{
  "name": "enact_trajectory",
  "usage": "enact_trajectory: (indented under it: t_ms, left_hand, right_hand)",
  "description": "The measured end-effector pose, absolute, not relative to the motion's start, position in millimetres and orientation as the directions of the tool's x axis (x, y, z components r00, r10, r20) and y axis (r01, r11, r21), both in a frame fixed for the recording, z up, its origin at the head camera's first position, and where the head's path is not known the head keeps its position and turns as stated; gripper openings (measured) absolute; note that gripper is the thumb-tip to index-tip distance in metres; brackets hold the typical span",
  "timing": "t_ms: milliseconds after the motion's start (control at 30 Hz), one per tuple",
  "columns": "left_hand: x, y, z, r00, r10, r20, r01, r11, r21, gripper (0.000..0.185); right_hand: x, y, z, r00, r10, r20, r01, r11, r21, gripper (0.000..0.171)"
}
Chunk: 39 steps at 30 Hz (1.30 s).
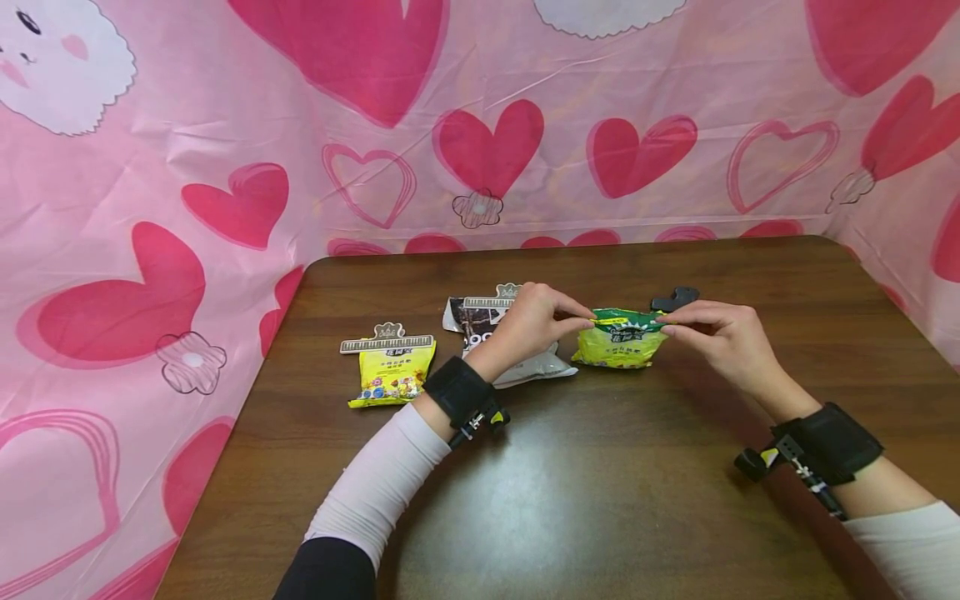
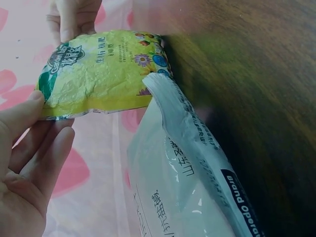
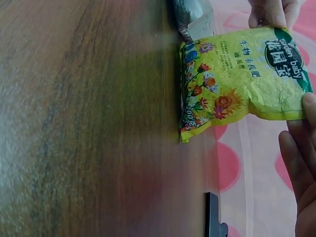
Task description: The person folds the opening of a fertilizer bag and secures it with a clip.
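A yellow fertilizer bag [image 1: 618,348] with a green top band stands on its bottom edge at the right middle of the table. My left hand [image 1: 528,323] pinches its upper left corner between thumb and fingers. At the opposite top corner, my right hand [image 1: 723,337] grips the bag in the same way. Flowers are printed along the bag's lower part [image 3: 205,89] in the right wrist view. A black clip [image 1: 675,299] lies just behind the bag, near my right fingertips.
Partly under my left forearm lies a black-and-white bag [image 1: 536,368] with a silver clip [image 1: 480,302] across its top. Farther left, another yellow bag [image 1: 393,375] carries a similar clip [image 1: 386,343]. Pink heart-patterned cloth [image 1: 480,75] hangs behind the wooden table [image 1: 600,500].
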<state>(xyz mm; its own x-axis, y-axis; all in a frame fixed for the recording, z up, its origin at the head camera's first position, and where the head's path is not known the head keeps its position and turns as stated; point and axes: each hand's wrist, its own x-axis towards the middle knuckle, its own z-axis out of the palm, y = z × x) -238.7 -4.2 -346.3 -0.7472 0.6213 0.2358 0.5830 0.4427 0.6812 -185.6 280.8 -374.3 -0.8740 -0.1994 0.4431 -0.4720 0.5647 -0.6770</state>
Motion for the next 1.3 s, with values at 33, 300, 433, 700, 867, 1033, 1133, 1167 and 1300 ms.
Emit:
enact_trajectory:
  t_ms: [33,300,433,700,867,1033,1133,1167,1300]
  left_hand:
    - [-238.7,-4.2,-346.1,-0.747,0.622,0.237,0.585,0.444,0.679,0.016]
    - [-239.3,-3.8,-346.4,-0.739,0.625,0.251,0.608,0.459,0.648,0.015]
    - [-239.9,-3.9,-347.7,-0.721,0.633,0.28,0.637,0.448,0.628,0.014]
    - [-240.1,-4.1,-348.6,-0.725,0.627,0.285,0.638,0.457,0.619,0.015]
    - [-239.7,-4.0,-348.4,-0.738,0.616,0.276,0.625,0.469,0.624,0.016]
    - [-240.0,-2.9,-348.2,-0.735,0.619,0.278,0.633,0.478,0.609,0.016]
    - [-240.2,-2.6,-348.4,-0.729,0.625,0.28,0.641,0.48,0.599,0.016]
    - [-240.3,-2.5,-348.8,-0.726,0.627,0.282,0.645,0.479,0.595,0.015]
    - [-239.7,-2.5,-348.8,-0.714,0.635,0.295,0.663,0.476,0.578,0.015]
  right_hand:
    - [-185.9,281.0,-374.7,-0.872,-0.198,0.447,-0.474,0.568,-0.673,0.025]
    - [-186.0,281.0,-375.5,-0.865,-0.197,0.462,-0.479,0.599,-0.642,0.023]
    - [-186.4,280.8,-375.9,-0.851,-0.204,0.483,-0.494,0.625,-0.605,0.025]
    - [-186.7,280.9,-375.6,-0.841,-0.207,0.5,-0.494,0.67,-0.554,0.016]
    - [-187.2,281.0,-375.9,-0.84,-0.21,0.501,-0.487,0.699,-0.524,0.014]
    - [-187.8,281.1,-375.3,-0.822,-0.231,0.521,-0.503,0.725,-0.471,0.015]
    - [-188.4,281.0,-374.7,-0.797,-0.261,0.545,-0.528,0.739,-0.419,0.016]
    - [-188.6,280.9,-374.5,-0.79,-0.271,0.55,-0.536,0.742,-0.404,0.016]
    - [-188.7,280.9,-373.5,-0.781,-0.292,0.552,-0.548,0.745,-0.381,0.017]
